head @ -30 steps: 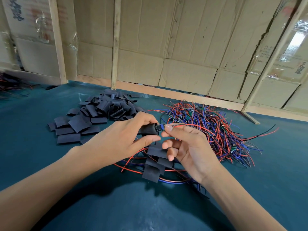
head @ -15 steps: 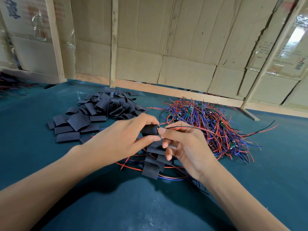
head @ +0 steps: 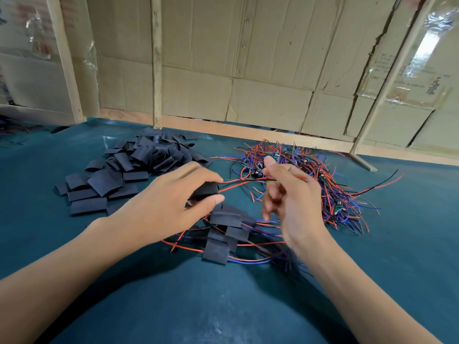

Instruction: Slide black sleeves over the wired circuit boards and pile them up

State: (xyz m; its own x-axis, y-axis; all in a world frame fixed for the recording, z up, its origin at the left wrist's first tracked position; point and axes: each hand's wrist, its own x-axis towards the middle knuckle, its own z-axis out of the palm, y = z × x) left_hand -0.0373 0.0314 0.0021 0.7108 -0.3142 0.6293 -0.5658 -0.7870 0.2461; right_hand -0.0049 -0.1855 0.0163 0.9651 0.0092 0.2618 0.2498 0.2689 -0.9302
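Observation:
My left hand (head: 171, 204) grips a black sleeve (head: 207, 190) with a board inside it; the board's red and black wires (head: 238, 183) stick out to the right. My right hand (head: 290, 202) hovers blurred just right of the sleeve, thumb up and fingers loosely spread. Those wires run between its thumb and fingers, and no pinch shows. Under both hands lies a small pile of sleeved boards (head: 223, 234) with wires trailing out. Loose black sleeves (head: 119, 177) are heaped at the left, and bare wired boards (head: 323, 184) lie tangled at the right.
Everything sits on a teal mat (head: 223, 306). A cardboard wall (head: 248, 70) with wooden posts closes off the back edge. More wires (head: 10, 125) lie at the far left edge.
My right hand has let go of the sleeve's mouth and drawn away to the right along the wires. My left hand has dropped lower with the sleeve, toward the pile.

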